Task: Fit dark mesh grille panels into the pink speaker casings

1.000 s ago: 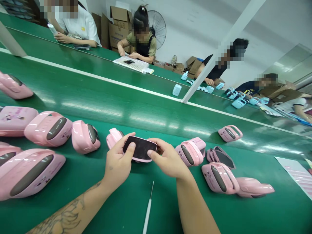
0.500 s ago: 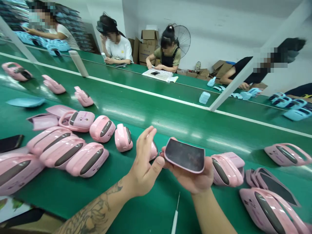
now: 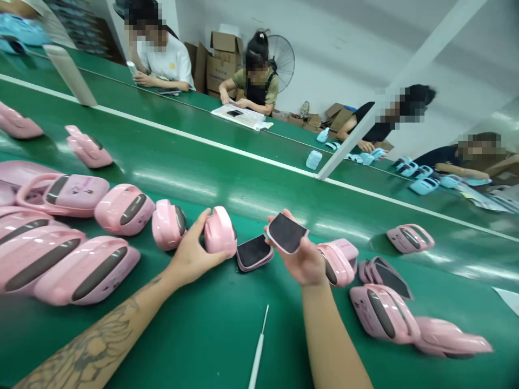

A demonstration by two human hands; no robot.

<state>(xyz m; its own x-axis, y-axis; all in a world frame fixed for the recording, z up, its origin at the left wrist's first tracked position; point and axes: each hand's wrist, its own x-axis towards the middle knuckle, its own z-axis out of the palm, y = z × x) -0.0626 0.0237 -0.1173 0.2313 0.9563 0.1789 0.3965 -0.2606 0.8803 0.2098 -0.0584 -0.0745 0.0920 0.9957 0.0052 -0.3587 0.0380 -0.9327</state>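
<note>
My left hand (image 3: 190, 251) grips a pink plastic case (image 3: 221, 231) that stands on the green table (image 3: 211, 335), thumb and fingers round its side. My right hand (image 3: 302, 259) is raised, palm up, and holds a pink cover with a dark panel (image 3: 286, 232). A second dark-panelled cover (image 3: 253, 252) lies flat on the table between my hands. Just left of the gripped case stands another pink case (image 3: 168, 224).
Rows of pink cases (image 3: 81, 270) fill the left; more pink cases (image 3: 381, 310) and stacked covers (image 3: 383, 270) lie right. A thin white tool (image 3: 257, 351) lies near the front. Across the green belt, several people sit working with blue cases (image 3: 421, 186), papers and cardboard boxes.
My left hand let go of the cover and reached left to grip a pink case. My right hand keeps the cover, now held lower. The view swung.
</note>
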